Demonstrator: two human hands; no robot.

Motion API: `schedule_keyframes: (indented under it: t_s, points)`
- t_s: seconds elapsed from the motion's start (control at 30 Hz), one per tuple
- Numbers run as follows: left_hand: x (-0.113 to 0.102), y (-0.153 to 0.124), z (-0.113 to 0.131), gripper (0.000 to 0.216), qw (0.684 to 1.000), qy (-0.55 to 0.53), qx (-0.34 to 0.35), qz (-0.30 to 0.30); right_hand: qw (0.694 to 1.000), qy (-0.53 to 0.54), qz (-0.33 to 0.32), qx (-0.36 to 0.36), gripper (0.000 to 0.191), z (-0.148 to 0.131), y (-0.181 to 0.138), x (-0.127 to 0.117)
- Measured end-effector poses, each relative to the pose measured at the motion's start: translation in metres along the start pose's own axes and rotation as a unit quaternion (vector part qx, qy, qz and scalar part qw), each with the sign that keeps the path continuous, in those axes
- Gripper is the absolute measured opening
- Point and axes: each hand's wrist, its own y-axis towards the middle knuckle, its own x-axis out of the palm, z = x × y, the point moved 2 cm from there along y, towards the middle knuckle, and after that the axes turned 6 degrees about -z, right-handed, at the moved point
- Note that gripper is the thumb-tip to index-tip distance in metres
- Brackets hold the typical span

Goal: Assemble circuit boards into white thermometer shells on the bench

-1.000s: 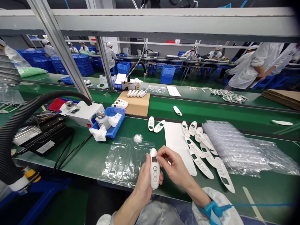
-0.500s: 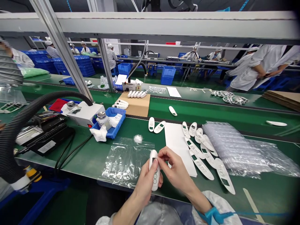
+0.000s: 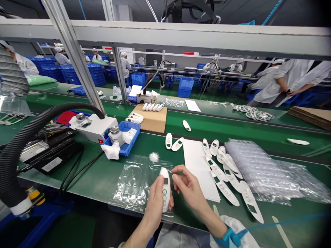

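"Remote first: where is it?"

"Centre of our clock, in the left hand, which sits at nine. Its rounded tip points to twelve, and the dark screen and round buttons face the person."

"How is it held?"

"Grasped: thumb along one edge, fingertips showing round the other, toward four."

"And the right hand?"

"At three, just beside the remote, fingers curled, thumb close to the index finger. I can't tell whether anything is pinched there. A blue band circles that wrist."

"What lies about?"

"A clear bag between nine and ten, partly behind the left hand. At eleven, a blue tray holding a bottle. At twelve, two white covers, and beyond them cardboard bearing more remotes."

"And the other side?"

"White paper at two, then loose covers, some overlapping, between two and three. Clear plastic lies just past those."
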Motion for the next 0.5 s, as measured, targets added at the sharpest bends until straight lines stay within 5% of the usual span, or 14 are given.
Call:
schedule_keyframes:
  t_s: [0.13, 0.3, 0.4, 0.5]
  points:
    - [-0.014, 0.003, 0.013, 0.054, 0.992, -0.06, 0.027, 0.111, 0.995, -0.073, -0.062, 0.04, 0.01, -0.001, -0.001, 0.023]
    - [-0.03, 0.011, 0.038, 0.057, 0.988, -0.047, 0.095, 0.115, 0.983, -0.146, -0.107, -0.01, 0.005, -0.014, 0.029, 0.038]
    - [-0.057, 0.008, 0.053, 0.051, 0.973, 0.029, 0.151, 0.17, 0.955, -0.272, -0.099, -0.059, 0.007, -0.019, 0.101, 0.023]
    - [-0.096, 0.0, 0.052, 0.04, 0.938, 0.133, 0.18, 0.264, 0.919, -0.385, -0.063, -0.056, 0.016, -0.02, 0.209, 0.002]
